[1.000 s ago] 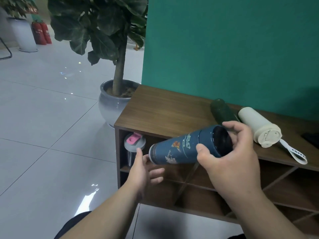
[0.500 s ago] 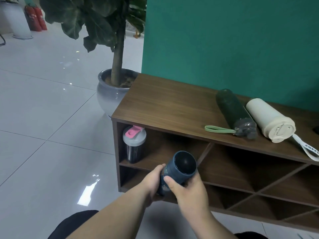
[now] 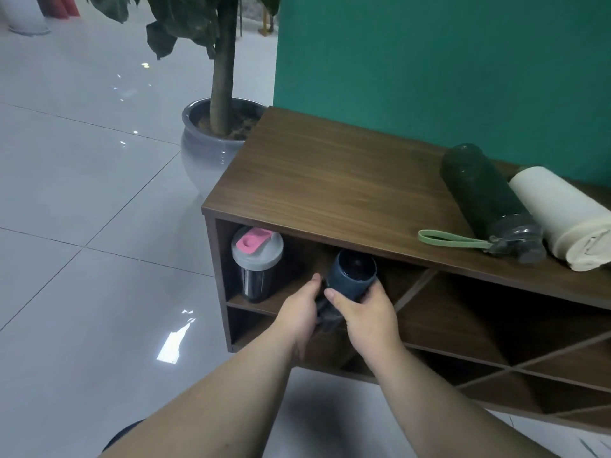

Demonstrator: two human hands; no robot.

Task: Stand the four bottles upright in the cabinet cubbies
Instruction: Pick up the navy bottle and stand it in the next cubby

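Observation:
A blue bottle [image 3: 352,274] is held at the mouth of the top left cubby of the wooden cabinet [image 3: 330,180], its dark end facing me. My left hand [image 3: 297,312] grips its lower part and my right hand [image 3: 365,314] wraps its upper body. A dark shaker with a grey lid and pink cap [image 3: 257,264] stands upright in the same cubby, to the left. On the cabinet top a dark green bottle [image 3: 486,198] with a green loop and a cream bottle [image 3: 562,216] lie on their sides.
A grey pot [image 3: 205,147] with a tall plant stands on the tiled floor just left of the cabinet. A green wall [image 3: 429,61] rises behind it. Diagonal dividers form cubbies [image 3: 479,325] to the right and below.
Both hands carried the blue bottle down from above the cabinet top and forward into the top left cubby's opening. My left hand took hold of it along the way.

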